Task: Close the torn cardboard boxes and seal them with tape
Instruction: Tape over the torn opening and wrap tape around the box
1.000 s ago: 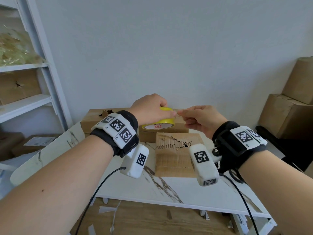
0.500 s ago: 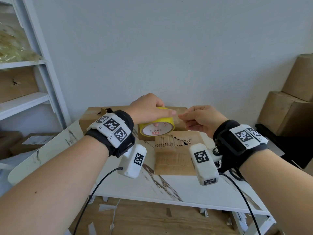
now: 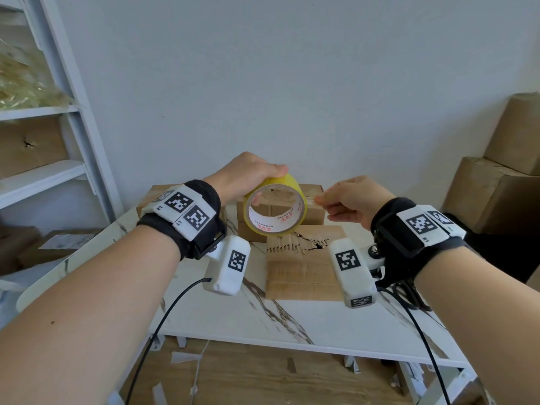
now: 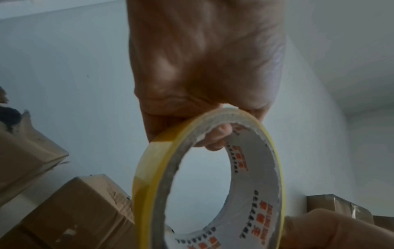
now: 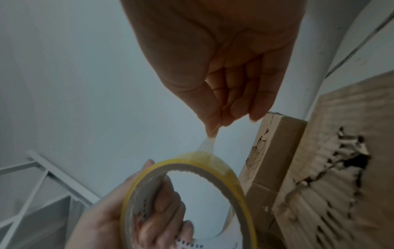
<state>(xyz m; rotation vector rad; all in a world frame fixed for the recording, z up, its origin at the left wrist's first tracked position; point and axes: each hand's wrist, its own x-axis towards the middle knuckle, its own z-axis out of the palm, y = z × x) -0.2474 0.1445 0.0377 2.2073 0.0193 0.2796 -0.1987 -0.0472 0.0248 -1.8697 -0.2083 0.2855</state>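
Observation:
My left hand (image 3: 251, 178) grips a yellow tape roll (image 3: 276, 229) from above, fingers through its core, and holds it upright above the table. In the left wrist view the tape roll (image 4: 149, 176) hangs below that hand (image 4: 204, 67). My right hand (image 3: 347, 197) pinches the loose tape end (image 3: 311, 199) at the roll's right side; in the right wrist view a short strip (image 5: 208, 143) runs from the pinching right hand (image 5: 215, 124) to the roll (image 5: 213, 160). A torn cardboard box (image 3: 301, 270) with a ragged hole lies on the table below my hands.
More cardboard boxes (image 3: 314, 206) stand at the table's back by the wall. The white marble-look table (image 3: 292, 323) has a front edge near me. A white shelf unit (image 3: 70, 118) stands left. Stacked boxes (image 3: 496, 194) sit right. Scraps litter the wooden floor (image 3: 248, 375).
My left hand has tipped the tape roll up, so its open core now faces me. My right hand has drawn slightly right, pulling a short strip of tape free.

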